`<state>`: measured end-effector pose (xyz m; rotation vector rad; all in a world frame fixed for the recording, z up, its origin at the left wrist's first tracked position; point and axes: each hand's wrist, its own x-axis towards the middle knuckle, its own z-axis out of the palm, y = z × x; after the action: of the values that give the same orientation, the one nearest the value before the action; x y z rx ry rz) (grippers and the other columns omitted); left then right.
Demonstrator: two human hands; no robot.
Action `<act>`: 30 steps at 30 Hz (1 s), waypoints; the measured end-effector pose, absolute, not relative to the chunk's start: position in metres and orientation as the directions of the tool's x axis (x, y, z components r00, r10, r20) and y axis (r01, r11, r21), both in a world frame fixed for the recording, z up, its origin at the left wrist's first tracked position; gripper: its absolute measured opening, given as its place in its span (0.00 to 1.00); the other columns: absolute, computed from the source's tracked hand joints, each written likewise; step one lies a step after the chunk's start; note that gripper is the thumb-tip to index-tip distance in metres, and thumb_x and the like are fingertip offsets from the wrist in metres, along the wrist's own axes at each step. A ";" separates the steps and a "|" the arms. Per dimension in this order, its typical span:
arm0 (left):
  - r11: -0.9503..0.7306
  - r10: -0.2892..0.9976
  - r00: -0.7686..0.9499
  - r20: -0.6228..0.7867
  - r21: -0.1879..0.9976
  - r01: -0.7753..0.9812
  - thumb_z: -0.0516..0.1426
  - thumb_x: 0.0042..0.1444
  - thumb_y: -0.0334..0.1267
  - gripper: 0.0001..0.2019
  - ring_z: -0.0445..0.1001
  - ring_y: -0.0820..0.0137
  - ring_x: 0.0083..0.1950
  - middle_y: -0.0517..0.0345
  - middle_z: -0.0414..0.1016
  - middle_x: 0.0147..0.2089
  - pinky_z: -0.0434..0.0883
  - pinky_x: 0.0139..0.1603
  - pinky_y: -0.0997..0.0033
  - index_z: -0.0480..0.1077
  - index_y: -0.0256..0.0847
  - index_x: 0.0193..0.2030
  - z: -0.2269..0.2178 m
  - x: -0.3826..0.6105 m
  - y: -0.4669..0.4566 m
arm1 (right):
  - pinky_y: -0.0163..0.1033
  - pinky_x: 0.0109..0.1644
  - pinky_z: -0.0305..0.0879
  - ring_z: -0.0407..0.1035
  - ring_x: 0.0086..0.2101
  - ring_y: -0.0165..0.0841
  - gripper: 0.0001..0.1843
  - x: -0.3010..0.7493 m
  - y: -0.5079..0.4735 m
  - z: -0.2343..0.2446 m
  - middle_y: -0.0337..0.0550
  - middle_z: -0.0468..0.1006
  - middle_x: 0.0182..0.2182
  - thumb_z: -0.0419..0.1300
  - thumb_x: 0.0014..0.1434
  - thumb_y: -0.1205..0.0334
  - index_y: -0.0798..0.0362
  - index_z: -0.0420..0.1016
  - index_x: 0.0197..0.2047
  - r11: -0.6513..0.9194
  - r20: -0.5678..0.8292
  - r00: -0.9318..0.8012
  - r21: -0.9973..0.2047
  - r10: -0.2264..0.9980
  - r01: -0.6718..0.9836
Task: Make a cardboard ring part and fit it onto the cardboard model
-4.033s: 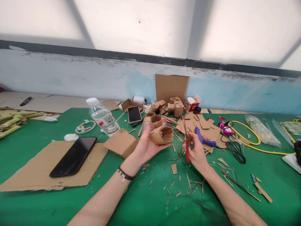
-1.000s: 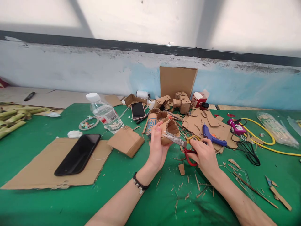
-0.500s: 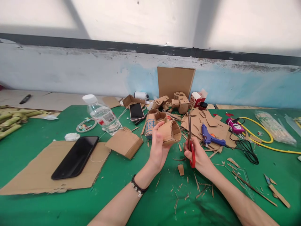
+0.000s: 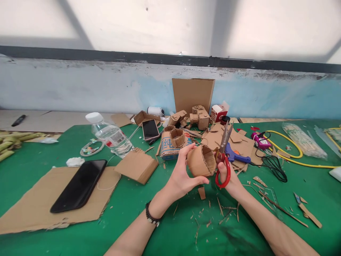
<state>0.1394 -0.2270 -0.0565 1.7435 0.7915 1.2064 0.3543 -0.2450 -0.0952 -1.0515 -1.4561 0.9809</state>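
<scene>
Between the earlier frame and this one, our cardboard ring (image 4: 196, 161) had shifted toward the scissors (image 4: 226, 171), narrowing the gap, and the red handle had turned to show a loop almost face-on. Our left hand (image 4: 177, 181) was grasping the ring around its outside, fingers near the upper side and thumb spread along the lower, so that the ring was held in the air above the green tabletop (image 4: 160, 227), its hollow end facing right. Our right hand (image 4: 233, 183) was curled around the scissors' handle, blades pointing up and slightly parted; its fingertips lay just beside the ring's rim, though we could not tell whether they touched it. Behind the ring stood a blue-printed cardboard piece (image 4: 170, 151) with a short cardboard tube (image 4: 178, 138) on top, and beyond the right hand lay a blue glue gun (image 4: 237, 156) near some cardboard scraps (image 4: 241, 142). We judged the ring to be very light and dry, with little risk of slipping, but only moderately stiff: its thin curved wall would likely buckle or crease under a hard pinch, and the rough, toothed rim looked the most fragile part, apt to fray or peel. The best hold, we thought, was a loose cradle around the outer wall, pressure spread over several fingers, well back from that ragged edge.
</scene>
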 end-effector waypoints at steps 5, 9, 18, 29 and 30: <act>-0.589 0.769 0.439 0.465 0.782 0.203 0.80 0.50 0.52 0.62 0.63 0.41 0.82 0.40 0.61 0.81 0.60 0.85 0.34 0.50 0.53 0.84 -0.058 0.136 -0.223 | 0.52 0.61 0.80 0.80 0.54 0.50 0.36 0.366 -0.247 -0.075 0.49 0.83 0.50 0.61 0.69 0.25 0.44 0.73 0.64 0.298 0.281 -0.116 -0.939 0.953 0.170; -0.600 0.770 0.423 0.478 0.768 0.224 0.79 0.53 0.49 0.54 0.70 0.42 0.78 0.39 0.64 0.78 0.67 0.81 0.34 0.55 0.50 0.80 -0.061 0.132 -0.221 | 0.48 0.53 0.80 0.81 0.46 0.44 0.27 0.384 -0.241 -0.064 0.46 0.85 0.45 0.63 0.71 0.31 0.47 0.77 0.54 0.254 0.230 -0.113 -0.918 0.967 0.305; -0.631 0.752 0.359 0.552 0.761 0.152 0.82 0.46 0.49 0.57 0.71 0.43 0.76 0.39 0.65 0.76 0.79 0.69 0.41 0.55 0.52 0.75 -0.061 0.117 -0.216 | 0.50 0.48 0.78 0.78 0.42 0.46 0.24 0.424 -0.228 -0.056 0.48 0.82 0.44 0.73 0.65 0.42 0.48 0.75 0.53 0.376 0.409 -0.127 -0.615 0.904 0.693; -0.630 0.727 0.467 0.504 0.760 0.160 0.83 0.41 0.53 0.55 0.76 0.43 0.73 0.40 0.73 0.72 0.76 0.74 0.40 0.64 0.48 0.73 -0.049 0.117 -0.217 | 0.55 0.52 0.75 0.78 0.48 0.53 0.21 0.432 -0.237 -0.045 0.55 0.83 0.49 0.71 0.69 0.44 0.48 0.76 0.55 0.472 0.472 -0.268 -0.393 0.840 0.789; -0.637 0.722 0.469 0.508 0.753 0.165 0.84 0.39 0.54 0.56 0.76 0.43 0.72 0.39 0.73 0.71 0.75 0.75 0.39 0.65 0.48 0.73 -0.049 0.117 -0.215 | 0.55 0.53 0.75 0.78 0.48 0.53 0.20 0.431 -0.238 -0.045 0.55 0.83 0.49 0.70 0.69 0.45 0.48 0.76 0.55 0.481 0.471 -0.280 -0.385 0.836 0.788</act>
<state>0.1172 -0.2155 -0.0494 2.0860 0.7326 1.1368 0.4307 -0.2379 -0.0449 -1.3358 -2.1014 0.1005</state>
